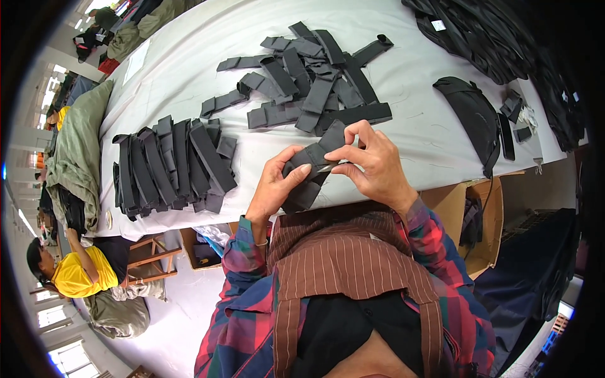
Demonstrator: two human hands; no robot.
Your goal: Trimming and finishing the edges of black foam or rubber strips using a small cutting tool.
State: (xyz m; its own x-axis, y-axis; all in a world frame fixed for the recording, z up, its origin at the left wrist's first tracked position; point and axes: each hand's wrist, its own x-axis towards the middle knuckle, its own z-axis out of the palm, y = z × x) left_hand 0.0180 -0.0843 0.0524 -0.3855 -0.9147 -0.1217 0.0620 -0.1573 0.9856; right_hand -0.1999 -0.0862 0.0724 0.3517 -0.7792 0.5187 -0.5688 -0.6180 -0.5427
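Observation:
Just past the table's front edge, my left hand (277, 183) grips a folded black fabric strap (310, 156), its thumb pressed on top. My right hand (372, 162) is closed in a pinch over the same strap. From its fingers a small pointed metal tool (325, 168) sticks out, its tip against the fabric; most of it is hidden, so its kind is unclear. Beyond my hands lies a loose heap of similar black straps (315, 79). Left of my left hand, more straps (170, 164) lie side by side in an overlapping row.
The white-covered table (183, 75) carries a curved black fabric piece (469, 116), a dark phone-like slab (506, 136) and piled black material (485, 38) at right. An open cardboard box (488, 220) stands under the right edge. A person in yellow (79, 271) sits at left.

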